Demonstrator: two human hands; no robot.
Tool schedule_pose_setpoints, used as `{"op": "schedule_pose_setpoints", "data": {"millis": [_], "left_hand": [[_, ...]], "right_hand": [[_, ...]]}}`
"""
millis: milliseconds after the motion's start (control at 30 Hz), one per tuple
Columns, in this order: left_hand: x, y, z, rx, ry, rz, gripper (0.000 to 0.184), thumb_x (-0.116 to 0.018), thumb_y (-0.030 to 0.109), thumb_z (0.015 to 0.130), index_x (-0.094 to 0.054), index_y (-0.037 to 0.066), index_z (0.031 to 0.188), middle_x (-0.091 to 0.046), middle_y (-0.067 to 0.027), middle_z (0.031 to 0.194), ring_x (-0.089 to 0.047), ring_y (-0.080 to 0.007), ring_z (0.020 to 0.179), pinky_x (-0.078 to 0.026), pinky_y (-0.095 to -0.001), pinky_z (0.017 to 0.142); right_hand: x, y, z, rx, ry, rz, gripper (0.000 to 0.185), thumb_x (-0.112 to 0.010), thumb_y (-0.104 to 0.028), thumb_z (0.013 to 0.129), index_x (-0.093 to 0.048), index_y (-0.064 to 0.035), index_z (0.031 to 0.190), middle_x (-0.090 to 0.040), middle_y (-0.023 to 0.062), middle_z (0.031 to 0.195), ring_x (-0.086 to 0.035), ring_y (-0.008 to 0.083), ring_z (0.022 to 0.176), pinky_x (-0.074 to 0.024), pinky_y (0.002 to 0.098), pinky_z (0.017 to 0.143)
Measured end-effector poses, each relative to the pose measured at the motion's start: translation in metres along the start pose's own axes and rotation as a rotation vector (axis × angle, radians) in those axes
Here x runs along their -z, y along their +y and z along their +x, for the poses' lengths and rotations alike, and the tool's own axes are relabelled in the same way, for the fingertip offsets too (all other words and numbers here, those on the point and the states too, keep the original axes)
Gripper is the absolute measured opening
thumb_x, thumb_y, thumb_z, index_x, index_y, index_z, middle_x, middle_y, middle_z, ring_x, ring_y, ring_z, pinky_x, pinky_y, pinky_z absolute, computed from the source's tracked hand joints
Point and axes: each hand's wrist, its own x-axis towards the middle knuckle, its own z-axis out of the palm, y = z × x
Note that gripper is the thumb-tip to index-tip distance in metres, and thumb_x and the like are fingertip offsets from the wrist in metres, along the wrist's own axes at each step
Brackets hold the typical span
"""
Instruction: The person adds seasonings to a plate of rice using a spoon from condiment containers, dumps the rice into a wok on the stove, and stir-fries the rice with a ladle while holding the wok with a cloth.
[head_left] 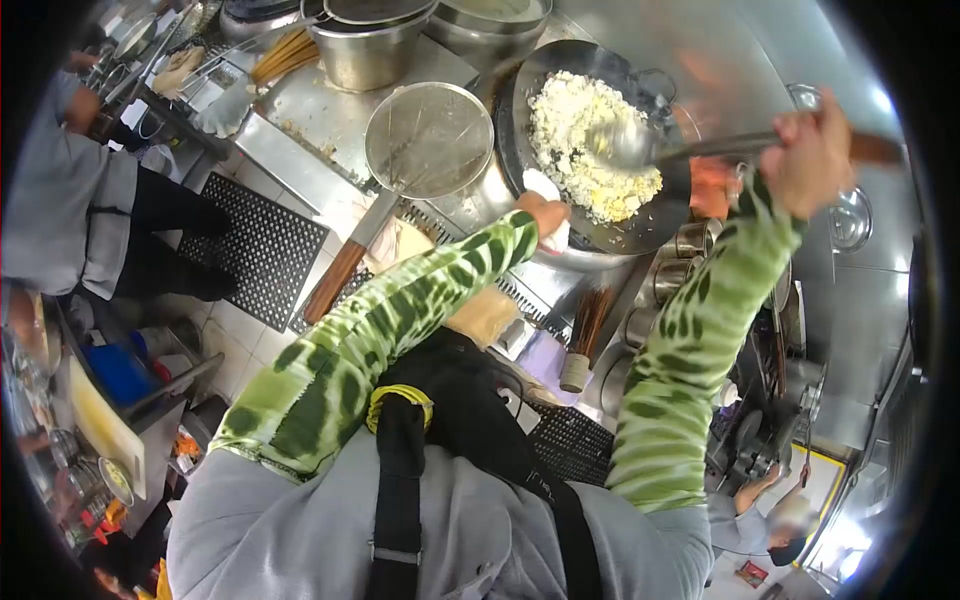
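A large dark wok (515,115) holds white and yellow food pieces (575,140), which look like rice with egg. My left hand (545,215) is closed around a white cloth (543,185) at the wok's near left edge. On the right, my right hand (812,150) grips a long-handled ladle (720,148). The ladle's round head is over the food and blurred by motion. Both my forearms wear green patterned sleeves.
Left of the wok, a round mesh strainer (428,140) with a wooden handle lies across the counter. Metal pots (372,55) stand behind it. Small metal containers (675,275) and a bamboo brush (590,330) are nearer. Co-workers stand at far left (60,200) and lower right (740,525).
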Motion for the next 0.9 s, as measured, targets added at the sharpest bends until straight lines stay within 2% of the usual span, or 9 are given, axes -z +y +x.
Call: {"op": "schedule_pose_setpoints", "data": {"millis": [133,167,267,400,467,567,633,833,900], "left_hand": [[-0.003,0.001,-0.003,0.083,-0.042,-0.144,0.04,-0.066,0.018,0.075,-0.056,-0.019,0.084,-0.06,-0.0195,0.075,-0.06,-0.0249,0.062,-0.048,-0.0377,0.047],[-0.012,-0.047,0.055,-0.076,-0.035,-0.06,0.04,-0.066,0.019,0.075,-0.056,-0.019,0.085,-0.06,-0.0204,0.076,-0.06,-0.025,0.063,-0.049,-0.0376,0.047],[-0.006,-0.025,0.034,0.048,-0.073,-0.081,0.037,-0.064,0.014,0.078,-0.057,-0.021,0.087,-0.061,-0.0214,0.079,-0.063,-0.0264,0.068,-0.052,-0.0374,0.05],[-0.009,-0.037,0.047,0.073,-0.112,-0.209,0.027,-0.062,0.01,0.08,-0.057,-0.014,0.092,-0.06,-0.0192,0.087,-0.062,-0.0295,0.07,-0.058,-0.0456,0.057],[-0.011,-0.035,0.044,0.133,-0.132,-0.282,0.024,-0.063,0.01,0.079,-0.059,-0.009,0.093,-0.058,-0.0168,0.092,-0.061,-0.03,0.077,-0.058,-0.048,0.062],[-0.01,-0.047,0.059,0.095,-0.122,-0.19,0.024,-0.064,0.011,0.078,-0.06,-0.008,0.092,-0.056,-0.0177,0.095,-0.06,-0.0304,0.082,-0.058,-0.0477,0.065],[-0.006,-0.048,0.063,0.102,-0.14,-0.213,0.024,-0.064,0.012,0.076,-0.061,-0.007,0.091,-0.056,-0.0187,0.096,-0.059,-0.0306,0.084,-0.059,-0.0469,0.065],[-0.009,-0.035,0.045,0.115,-0.158,-0.291,0.019,-0.06,0.007,0.08,-0.063,-0.004,0.095,-0.061,-0.0157,0.083,-0.063,-0.0315,0.074,-0.059,-0.0444,0.059],[-0.002,-0.079,0.098,-0.1,-0.246,0.068,0.026,-0.065,0.009,0.078,-0.063,0.002,0.103,-0.063,-0.0133,0.094,-0.064,-0.025,0.079,-0.058,-0.0386,0.069]], "right_hand": [[-0.034,-0.008,-0.038,-0.328,-0.034,0.184,0.019,-0.057,-0.007,0.083,-0.06,0.0026,0.1,-0.054,0.0079,0.071,-0.053,0.0164,0.06,-0.048,0.0307,0.052],[-0.042,-0.006,-0.025,-0.887,0.005,0.829,0.023,-0.056,-0.005,0.083,-0.06,0.0014,0.105,-0.053,0.0071,0.071,-0.053,0.0161,0.061,-0.048,0.0291,0.052],[0.014,0.0,0.013,-0.661,-0.035,0.644,0.009,-0.057,-0.003,0.08,-0.061,0.0031,0.086,-0.056,0.0079,0.071,-0.053,0.013,0.052,-0.0462,0.0274,0.048],[0.019,-0.053,-0.033,-0.981,0.298,0.527,0.01,-0.061,-0.006,0.08,-0.061,0.0041,0.082,-0.055,0.0089,0.066,-0.05,0.0136,0.047,-0.0396,0.0266,0.037],[-0.019,-0.014,-0.06,-0.738,0.366,0.699,0.019,-0.066,-0.008,0.077,-0.053,-0.0024,0.064,-0.046,0.0047,0.05,-0.043,0.0124,0.039,-0.0379,0.0256,0.037],[0.036,-0.071,-0.02,-0.794,0.223,0.981,0.02,-0.066,-0.007,0.077,-0.052,-0.0034,0.064,-0.047,0.0034,0.051,-0.043,0.011,0.039,-0.0368,0.0244,0.037],[0.016,-0.111,-0.044,-0.808,0.342,0.872,0.018,-0.064,-0.006,0.078,-0.052,-0.0045,0.065,-0.047,0.0024,0.051,-0.04,0.0098,0.037,-0.0345,0.0242,0.037],[0.005,-0.038,-0.012,-0.715,0.173,0.972,0.019,-0.064,-0.007,0.079,-0.05,-0.0056,0.067,-0.045,0.0013,0.053,-0.041,0.0115,0.039,-0.0363,0.0288,0.038],[0.012,-0.057,-0.031,-0.6,0.244,1.026,0.021,-0.065,-0.008,0.079,-0.05,-0.0058,0.064,-0.045,0.0012,0.053,-0.041,0.0116,0.039,-0.0379,0.0302,0.04]]}}
